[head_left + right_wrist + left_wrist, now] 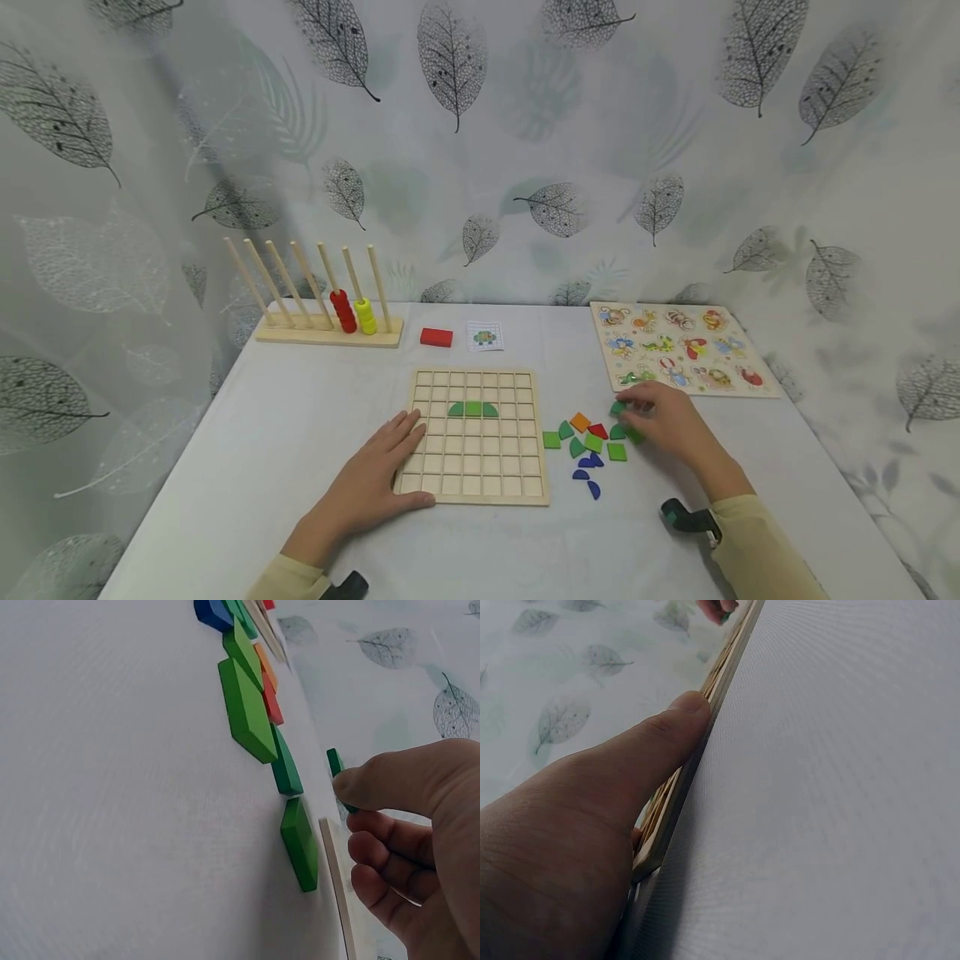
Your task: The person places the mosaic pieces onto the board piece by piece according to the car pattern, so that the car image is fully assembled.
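My left hand rests at the near left corner of a wooden grid board. Its fingers lie straight over the left edge, and the thumb runs along the near edge. In the board's upper part, a light green square sits between two dark green quarter-circle pieces. Right of the board, my right hand pinches a dark green piece between thumb and fingertips, raised off the table. Below that hand lie loose pieces, among them a green square and another light green square.
Several blue pieces, an orange square and a red piece lie right of the board. Behind it are a red block and a picture card. A peg rack stands back left, an insect puzzle board back right.
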Tool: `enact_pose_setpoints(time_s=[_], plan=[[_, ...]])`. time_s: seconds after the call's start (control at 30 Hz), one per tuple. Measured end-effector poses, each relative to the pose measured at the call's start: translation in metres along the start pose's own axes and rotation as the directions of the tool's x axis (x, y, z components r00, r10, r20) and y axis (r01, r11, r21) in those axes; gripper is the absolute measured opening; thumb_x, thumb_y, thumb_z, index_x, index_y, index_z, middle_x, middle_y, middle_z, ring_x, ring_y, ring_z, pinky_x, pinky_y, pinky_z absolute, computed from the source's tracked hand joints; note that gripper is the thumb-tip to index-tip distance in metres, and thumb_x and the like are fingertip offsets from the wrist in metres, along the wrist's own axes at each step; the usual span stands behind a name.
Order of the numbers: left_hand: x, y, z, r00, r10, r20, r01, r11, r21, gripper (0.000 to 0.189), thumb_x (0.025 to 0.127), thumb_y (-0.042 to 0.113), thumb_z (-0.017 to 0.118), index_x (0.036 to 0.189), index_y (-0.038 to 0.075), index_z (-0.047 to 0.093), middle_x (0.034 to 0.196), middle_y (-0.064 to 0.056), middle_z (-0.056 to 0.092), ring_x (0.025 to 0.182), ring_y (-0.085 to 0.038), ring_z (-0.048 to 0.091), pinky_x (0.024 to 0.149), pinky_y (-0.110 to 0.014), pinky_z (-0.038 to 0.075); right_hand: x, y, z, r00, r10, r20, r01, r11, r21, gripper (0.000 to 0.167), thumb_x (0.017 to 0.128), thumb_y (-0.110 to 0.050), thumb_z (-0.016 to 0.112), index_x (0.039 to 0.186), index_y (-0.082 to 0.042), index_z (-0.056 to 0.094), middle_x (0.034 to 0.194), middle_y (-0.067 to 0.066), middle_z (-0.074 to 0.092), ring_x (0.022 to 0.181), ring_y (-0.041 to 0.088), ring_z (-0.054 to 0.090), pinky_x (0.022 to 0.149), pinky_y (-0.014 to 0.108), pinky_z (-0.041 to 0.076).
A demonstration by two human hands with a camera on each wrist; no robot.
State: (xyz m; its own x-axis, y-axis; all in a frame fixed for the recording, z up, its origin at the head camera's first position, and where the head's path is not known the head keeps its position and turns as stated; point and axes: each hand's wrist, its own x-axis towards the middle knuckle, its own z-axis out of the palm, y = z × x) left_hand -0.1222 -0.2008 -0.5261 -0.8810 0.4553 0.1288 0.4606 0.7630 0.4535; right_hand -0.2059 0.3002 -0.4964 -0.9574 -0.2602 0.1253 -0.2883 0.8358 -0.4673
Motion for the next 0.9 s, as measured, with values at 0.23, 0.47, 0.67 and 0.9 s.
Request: enact_pose_setpoints(time_s=[0.23, 0.47, 0.67, 0.9], plan=[[0.001, -0.001, 0.000, 1.000, 0.010, -0.002, -0.010, 1.000, 0.011, 0.108, 0.088, 0.078, 0.073, 0.167, 0.009, 0.044, 0.177, -0.006, 0.030, 0.164, -0.030, 0.022, 0.127, -0.055, 0.030, 0.002, -0.014, -0.006, 0.999, -0.032, -0.015, 0.032, 0.999, -0.010, 0.024, 0.095, -0.012, 0.084, 0.119, -0.012, 0.082, 0.108, 0.002, 0.073, 0.099, 0.025, 0.066, 0.085, 0.047, 0.058], [0.000, -0.002, 0.001, 1.000, 0.007, -0.003, -0.007, 1.000, -0.008, 0.109, 0.087, 0.077, 0.074, 0.167, 0.009, 0.044, 0.177, -0.006, 0.031, 0.164, -0.030, 0.022, 0.126, -0.056, 0.031, 0.005, -0.030, -0.006, 0.998, -0.059, -0.028, 0.059, 0.998, 0.003, 0.026, 0.095, -0.010, 0.085, 0.121, -0.012, 0.082, 0.114, 0.003, 0.073, 0.101, 0.026, 0.066, 0.086, 0.047, 0.059], [0.000, -0.005, 0.005, 1.000, -0.009, 0.005, 0.009, 1.000, -0.011, 0.112, 0.086, 0.081, 0.073, 0.169, 0.012, 0.041, 0.178, -0.002, 0.027, 0.165, -0.026, 0.019, 0.126, -0.055, 0.031, 0.007, -0.044, -0.007, 0.995, -0.098, -0.028, 0.098, 0.995, 0.003, 0.027, 0.094, -0.007, 0.084, 0.120, -0.011, 0.082, 0.119, 0.005, 0.074, 0.101, 0.025, 0.066, 0.087, 0.049, 0.059], [0.000, -0.004, 0.003, 1.000, 0.004, -0.009, -0.005, 1.000, -0.012, 0.110, 0.087, 0.078, 0.074, 0.167, 0.011, 0.043, 0.177, -0.005, 0.030, 0.164, -0.030, 0.022, 0.125, -0.057, 0.032, 0.012, -0.061, -0.004, 0.991, -0.132, -0.009, 0.132, 0.991, 0.015, 0.027, 0.094, -0.009, 0.085, 0.121, -0.011, 0.082, 0.119, 0.003, 0.074, 0.102, 0.025, 0.067, 0.090, 0.049, 0.061]])
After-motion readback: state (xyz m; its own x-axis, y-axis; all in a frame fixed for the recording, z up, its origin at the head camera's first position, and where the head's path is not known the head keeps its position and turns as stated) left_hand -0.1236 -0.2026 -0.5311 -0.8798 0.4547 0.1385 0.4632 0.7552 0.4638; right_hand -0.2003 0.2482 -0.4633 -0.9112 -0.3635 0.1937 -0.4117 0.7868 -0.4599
